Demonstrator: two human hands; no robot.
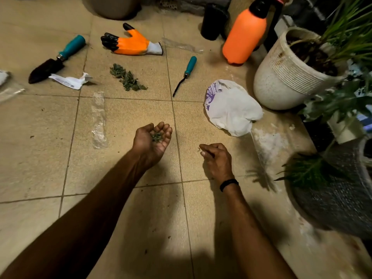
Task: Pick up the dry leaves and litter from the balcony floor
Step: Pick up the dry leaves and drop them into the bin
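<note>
- Balcony floor (120, 198): tiled, beneath both grips.
- White bag (231, 109): lying just beyond the right grip.
- Leaf pile (126, 78): well beyond the left grip, not yet gathered.
- Left grip (153, 141): palm up, loosely cupped, carrying leaf crumbs (157, 136).
- Right grip (216, 158): fingers curled, tips at a leaf scrap (198, 149); pinched or only touched, cannot tell.
- Step in hand: gathering stray bits.
- Next move, likely: put the scrap into the cupped palm, kept level.
</note>
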